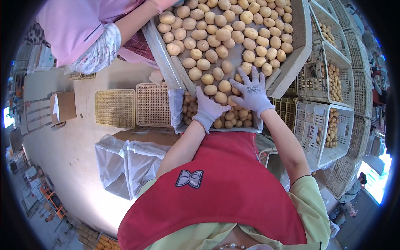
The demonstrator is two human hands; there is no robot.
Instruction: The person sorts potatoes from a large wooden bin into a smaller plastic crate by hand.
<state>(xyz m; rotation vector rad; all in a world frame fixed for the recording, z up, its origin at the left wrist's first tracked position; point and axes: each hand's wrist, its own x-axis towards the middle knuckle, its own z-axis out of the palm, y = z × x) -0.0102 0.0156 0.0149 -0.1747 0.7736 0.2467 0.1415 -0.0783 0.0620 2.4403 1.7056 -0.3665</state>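
Many potatoes lie on a sloping sorting table that narrows towards me. Its mouth sits above a lined box full of potatoes. My left hand, in a pale knitted glove, is at the left of the mouth, fingers apart, over the boxed potatoes. My right hand, gloved alike, spreads its fingers on potatoes at the right of the mouth. One potato lies between the two thumbs. Neither hand is closed around anything.
A co-worker's arm reaches across the table's far left. Left are plastic crates, a plastic-lined box and a cardboard box. Stacked crates holding potatoes line the right. A red apron covers my front.
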